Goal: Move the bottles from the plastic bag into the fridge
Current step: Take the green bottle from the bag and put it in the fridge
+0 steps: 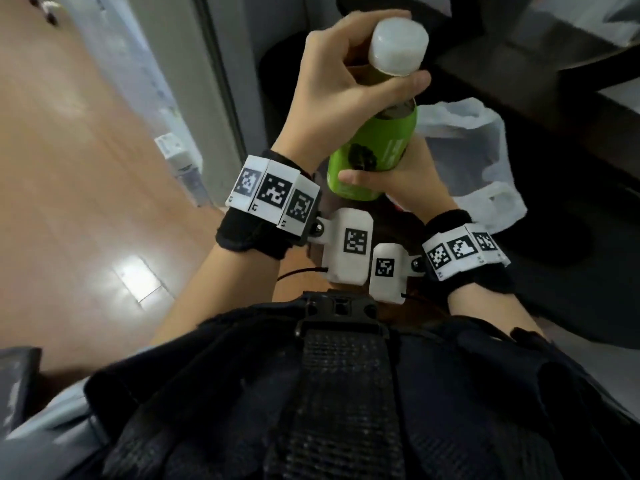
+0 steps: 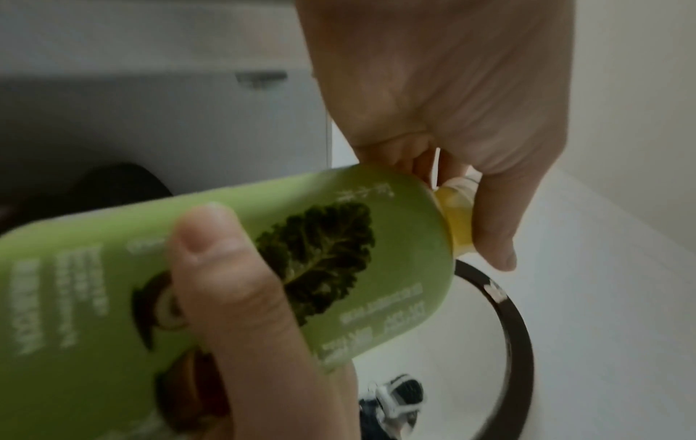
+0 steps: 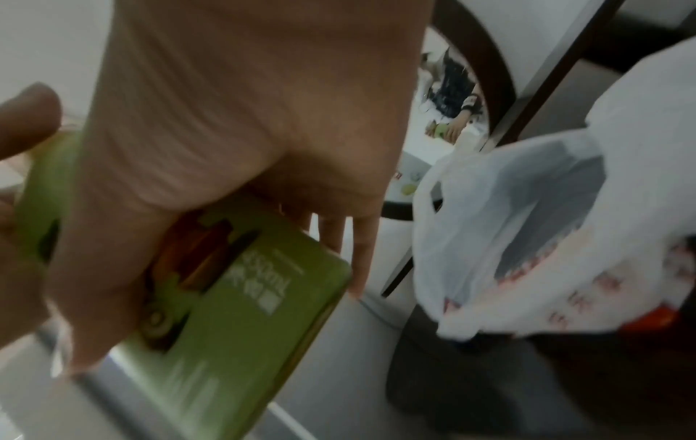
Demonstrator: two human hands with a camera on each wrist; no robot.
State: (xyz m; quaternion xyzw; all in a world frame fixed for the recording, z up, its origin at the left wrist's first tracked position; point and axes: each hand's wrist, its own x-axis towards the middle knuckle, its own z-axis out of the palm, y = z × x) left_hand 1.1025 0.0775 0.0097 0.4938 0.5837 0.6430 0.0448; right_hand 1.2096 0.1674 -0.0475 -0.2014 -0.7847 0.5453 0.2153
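Fingers of the left hand [image 1: 341, 88] curled round the neck of the green bottle [image 1: 375, 150] under its white cap [image 1: 398, 46], while the right hand [image 1: 398, 181] gripped its base, above the white plastic bag [image 1: 485, 168].

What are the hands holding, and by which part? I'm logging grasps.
Both hold one green bottle: the left hand grips its neck just under the white cap, and the right hand grips its lower body.
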